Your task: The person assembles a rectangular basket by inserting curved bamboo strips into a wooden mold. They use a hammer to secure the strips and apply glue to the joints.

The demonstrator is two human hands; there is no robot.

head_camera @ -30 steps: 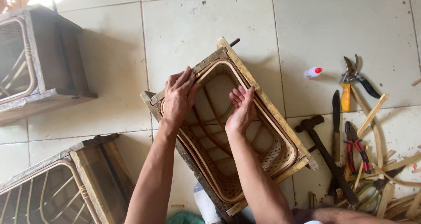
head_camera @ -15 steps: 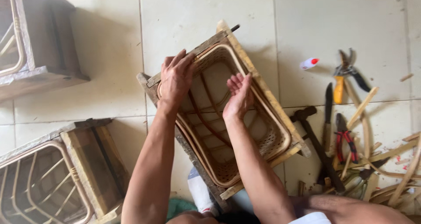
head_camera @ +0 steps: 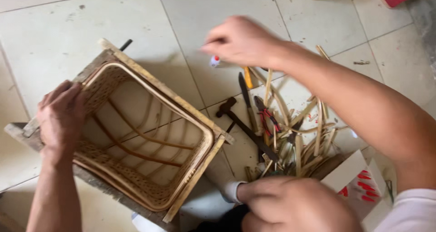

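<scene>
Your left hand (head_camera: 61, 118) grips the rattan basket (head_camera: 141, 136) rim; your right hand (head_camera: 238, 41) (blurred) hovers, seemingly pinched, above the small tube (head_camera: 214, 61).

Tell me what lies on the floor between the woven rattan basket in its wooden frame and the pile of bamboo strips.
Head view: a dark hammer and a knife on the pale tiles.

Bare tile floor (head_camera: 218, 14) open at 12 o'clock. Rattan basket in wooden frame (head_camera: 150, 136) blocks 8 o'clock; hammer (head_camera: 247, 129), knife (head_camera: 245, 98), cane strips (head_camera: 299, 136) clutter 4 o'clock.
</scene>
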